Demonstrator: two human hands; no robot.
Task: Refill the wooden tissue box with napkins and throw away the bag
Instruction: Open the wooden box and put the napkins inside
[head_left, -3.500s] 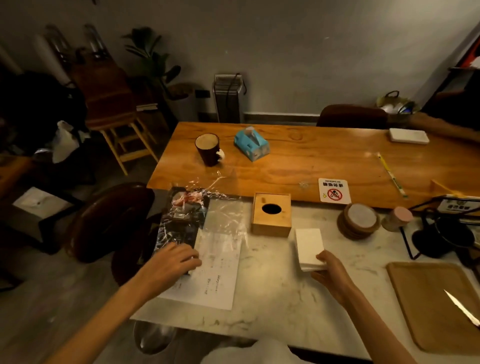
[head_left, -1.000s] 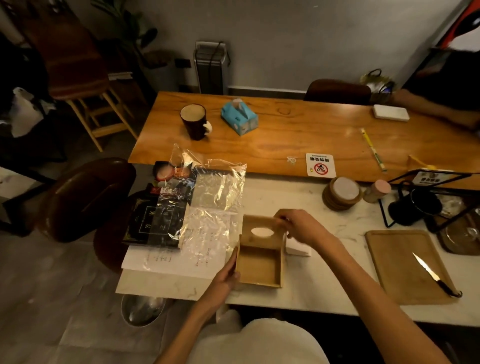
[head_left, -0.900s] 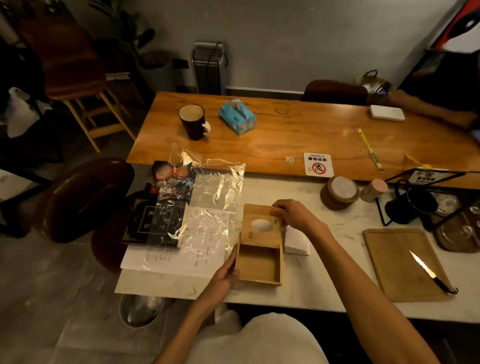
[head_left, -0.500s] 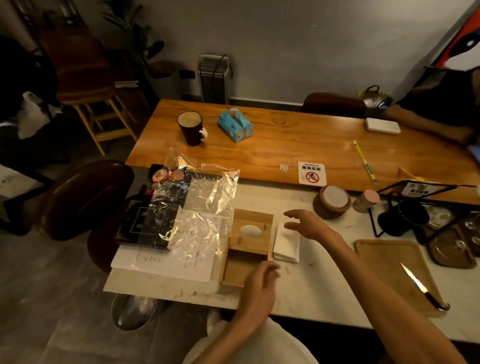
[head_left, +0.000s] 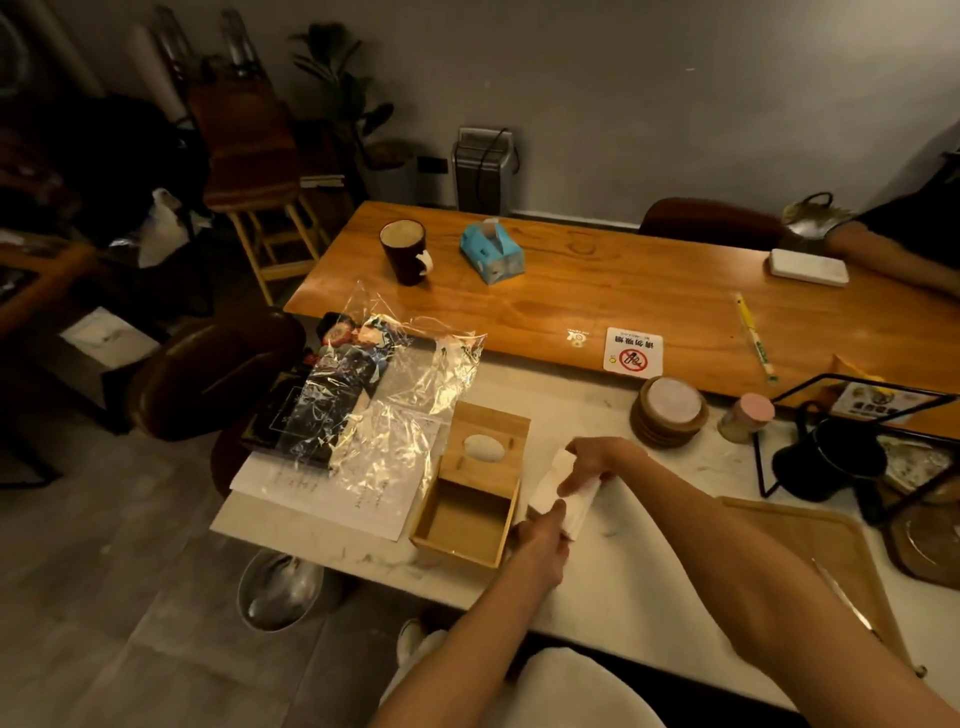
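The wooden tissue box (head_left: 470, 519) lies open on the marble counter, its lid with the oval hole (head_left: 488, 447) tipped back and the inside bare. Just right of the box, a white stack of napkins (head_left: 563, 491) is lifted at a tilt. My right hand (head_left: 597, 460) grips its far end and my left hand (head_left: 540, 540) grips its near end. The clear plastic bag (head_left: 395, 410) lies crumpled left of the box, over a sheet of paper and a dark booklet.
A stack of wooden coasters (head_left: 670, 410), a small pink-lidded jar (head_left: 745, 418) and a black wire rack with a dark pot (head_left: 831, 457) stand to the right. A wooden cutting board with a knife (head_left: 826, 561) lies near right. Behind, the wooden table (head_left: 571, 301) holds a mug and a blue tissue pack.
The box was laid open with its lid tipped back. Both hands left the box and took hold of the napkin stack, raising it off the counter.
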